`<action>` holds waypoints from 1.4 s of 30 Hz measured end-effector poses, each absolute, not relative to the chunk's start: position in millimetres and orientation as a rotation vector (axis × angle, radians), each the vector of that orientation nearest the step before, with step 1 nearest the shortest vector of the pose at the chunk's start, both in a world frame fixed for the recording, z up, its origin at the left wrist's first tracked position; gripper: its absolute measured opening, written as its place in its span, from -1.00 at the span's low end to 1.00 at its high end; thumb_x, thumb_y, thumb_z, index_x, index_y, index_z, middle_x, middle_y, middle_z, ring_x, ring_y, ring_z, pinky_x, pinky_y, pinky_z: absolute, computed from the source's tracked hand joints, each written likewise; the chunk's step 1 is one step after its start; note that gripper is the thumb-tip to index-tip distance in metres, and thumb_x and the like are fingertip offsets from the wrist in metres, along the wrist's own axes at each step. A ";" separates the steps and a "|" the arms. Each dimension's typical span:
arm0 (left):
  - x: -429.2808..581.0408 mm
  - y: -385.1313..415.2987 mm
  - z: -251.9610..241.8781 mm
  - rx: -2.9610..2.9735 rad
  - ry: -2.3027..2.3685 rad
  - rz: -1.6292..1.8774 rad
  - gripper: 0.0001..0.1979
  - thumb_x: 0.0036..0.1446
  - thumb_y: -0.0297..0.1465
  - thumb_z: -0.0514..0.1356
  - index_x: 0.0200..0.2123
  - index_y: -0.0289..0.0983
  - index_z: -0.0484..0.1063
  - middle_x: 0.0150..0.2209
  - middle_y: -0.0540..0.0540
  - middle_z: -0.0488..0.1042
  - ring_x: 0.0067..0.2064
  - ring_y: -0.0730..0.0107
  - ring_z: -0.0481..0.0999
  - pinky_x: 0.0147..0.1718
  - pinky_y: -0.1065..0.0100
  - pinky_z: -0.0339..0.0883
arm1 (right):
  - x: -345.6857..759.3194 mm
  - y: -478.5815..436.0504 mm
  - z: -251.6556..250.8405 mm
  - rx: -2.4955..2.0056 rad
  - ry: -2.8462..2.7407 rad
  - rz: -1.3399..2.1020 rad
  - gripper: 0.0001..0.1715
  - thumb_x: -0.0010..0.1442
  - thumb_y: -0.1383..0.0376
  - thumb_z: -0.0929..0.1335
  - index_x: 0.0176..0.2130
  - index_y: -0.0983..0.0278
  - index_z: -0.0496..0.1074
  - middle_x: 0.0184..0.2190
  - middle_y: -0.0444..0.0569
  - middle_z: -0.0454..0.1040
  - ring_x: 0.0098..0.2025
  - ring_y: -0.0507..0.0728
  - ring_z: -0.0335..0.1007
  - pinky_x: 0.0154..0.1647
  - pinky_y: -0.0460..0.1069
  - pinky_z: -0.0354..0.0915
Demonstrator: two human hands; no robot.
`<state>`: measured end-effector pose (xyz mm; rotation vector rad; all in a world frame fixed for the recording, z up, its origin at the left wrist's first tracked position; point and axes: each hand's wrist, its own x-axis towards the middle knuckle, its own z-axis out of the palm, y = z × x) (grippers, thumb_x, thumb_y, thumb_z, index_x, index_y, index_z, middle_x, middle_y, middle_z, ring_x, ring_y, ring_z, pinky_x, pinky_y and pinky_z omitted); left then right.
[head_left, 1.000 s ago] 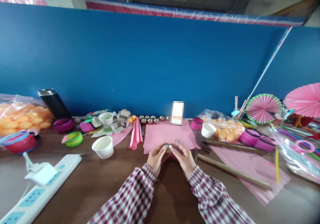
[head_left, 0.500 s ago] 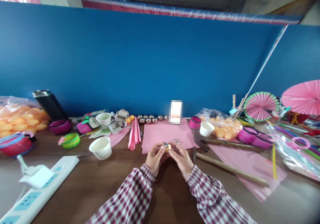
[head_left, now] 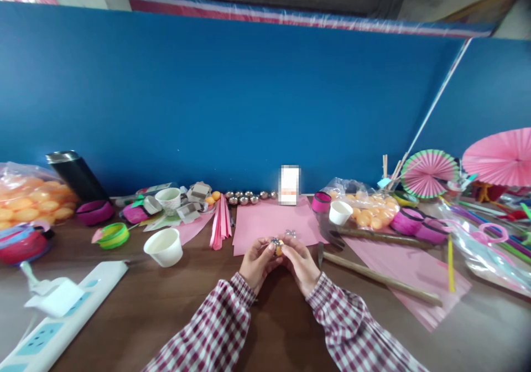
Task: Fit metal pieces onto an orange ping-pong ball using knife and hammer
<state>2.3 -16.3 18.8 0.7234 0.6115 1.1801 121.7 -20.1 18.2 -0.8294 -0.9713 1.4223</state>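
Two hands pinch a small orange-and-silver ball (head_left: 277,247) between their fingertips, above a brown table (head_left: 199,311).
The ball sits at the meeting point of both grips: the left hand (head_left: 256,262) grasps it from nine o'clock, the right hand (head_left: 302,262) from three, thumbs on the near side, fingers partly hidden behind. Just beside the right fingers, between one and two o'clock, a silvery flower-shaped piece (head_left: 290,233) lies on pink paper (head_left: 261,217), which spreads toward twelve. Farther out, shiny silver balls (head_left: 246,197) line up at eleven, a white paper cup (head_left: 165,248) stands at nine, and a wooden-handled hammer (head_left: 381,277) lies between three and four.
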 end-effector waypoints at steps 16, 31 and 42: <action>3.5 -17.8 22.1 0.711 0.601 1.127 -0.72 -0.06 -0.28 0.18 -0.29 -0.34 0.42 -0.32 -0.17 0.48 -0.33 0.36 0.46 -0.30 0.31 0.31 | 121.6 -22.5 21.5 -0.977 -1.266 1.070 -0.66 -0.04 0.22 0.36 -0.21 0.24 0.30 -0.30 -0.06 0.41 -0.28 0.10 0.35 -0.25 0.00 0.29; 2.8 -17.5 24.1 0.605 0.621 1.148 -0.80 -0.05 -0.32 0.16 -0.41 -0.37 0.42 -0.49 -0.07 0.45 -0.52 0.51 0.38 -0.48 0.43 0.28 | 117.5 -32.1 32.5 -1.133 -1.487 0.736 -0.66 -0.10 0.35 0.37 -0.24 0.22 0.34 -0.30 -0.04 0.37 -0.38 0.07 0.32 -0.37 -0.04 0.30; 2.1 -20.2 30.2 0.583 0.615 1.088 -0.64 -0.06 -0.18 0.14 -0.33 -0.37 0.42 -0.41 -0.16 0.49 -0.39 0.34 0.46 -0.38 0.36 0.31 | 115.0 -34.6 34.4 -1.134 -1.523 0.619 -0.68 -0.11 0.37 0.36 -0.25 0.21 0.33 -0.32 -0.05 0.34 -0.41 0.06 0.29 -0.45 -0.06 0.28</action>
